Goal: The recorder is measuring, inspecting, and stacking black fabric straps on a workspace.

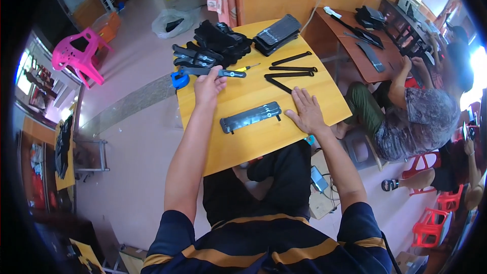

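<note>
My left hand (pixel 207 90) grips a narrow dark strip (pixel 233 74) with a pale round mark, raised over the left part of the yellow wooden table (pixel 228 153). My right hand (pixel 309 114) lies flat on the tabletop at the right, fingers stretched out. Its fingertips are at the end of a black strap (pixel 280 84); whether they press on it I cannot tell. Several similar black straps (pixel 291 69) lie beyond. Between my forearms rests a long dark panel (pixel 251 117) with a glossy face and two small tabs along its near edge.
Black pieces (pixel 220 40) are heaped at the table's far left, beside a stack of dark panels (pixel 277 34). A yellow screwdriver (pixel 245 68) and a blue object (pixel 179 78) lie nearby. A person (pixel 421 106) sits at a brown table (pixel 350 45) on the right. A pink chair (pixel 81 53) stands left.
</note>
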{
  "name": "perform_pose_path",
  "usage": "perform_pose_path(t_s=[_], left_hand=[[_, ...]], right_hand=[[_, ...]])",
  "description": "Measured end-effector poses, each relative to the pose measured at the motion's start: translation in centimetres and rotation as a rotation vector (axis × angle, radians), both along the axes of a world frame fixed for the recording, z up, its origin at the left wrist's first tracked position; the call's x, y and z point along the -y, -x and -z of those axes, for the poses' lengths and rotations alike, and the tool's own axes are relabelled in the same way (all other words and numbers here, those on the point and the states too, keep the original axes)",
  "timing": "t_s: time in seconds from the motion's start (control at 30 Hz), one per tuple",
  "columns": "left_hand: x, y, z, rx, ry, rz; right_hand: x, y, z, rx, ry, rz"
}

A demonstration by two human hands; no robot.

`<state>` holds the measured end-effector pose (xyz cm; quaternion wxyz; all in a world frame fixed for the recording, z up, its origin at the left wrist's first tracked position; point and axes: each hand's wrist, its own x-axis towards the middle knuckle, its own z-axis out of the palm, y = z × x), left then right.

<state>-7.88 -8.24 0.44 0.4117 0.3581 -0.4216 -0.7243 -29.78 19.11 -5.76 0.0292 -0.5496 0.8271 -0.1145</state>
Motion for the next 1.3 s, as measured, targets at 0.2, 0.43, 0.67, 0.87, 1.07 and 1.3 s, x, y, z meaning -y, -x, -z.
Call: perform_pose_path(t_s=[0.2, 0.43, 0.67, 0.87, 1.07, 1.3], left_hand=[[-6.2, -3.7, -1.1, -0.158, -0.054, 0.204], [-13.7, -4.5, -0.2, -0.237, -0.198, 0.313], [-17.0, -7.5, 1.3, -0.165, -0.159, 0.282], [-15.7, -12.3, 2.6, -0.08, -0.061, 0.034], [-16.3, -13.6, 2.8, 0.017, -0.005, -0.02], [-16.6, -13.3, 4.8, 0.204, 0.225, -0.047]], right_hand=[[-0.5, -1.0, -0.9, -0.045, 0.182, 0.132], [0.5, -9.4, -5.3, 1.179, 0.678, -0.066], [-0.6, -11.9, -5.7, 1.349, 0.612, 0.033], [-1.1, -10.8, -5.8, 1.264, 0.548, 0.027], [-1.4, -10.4, -5.7, 1.193, 0.464, -0.028], [-1.4, -9.4, -4.5, 1.28, 0.509, 0.015]])
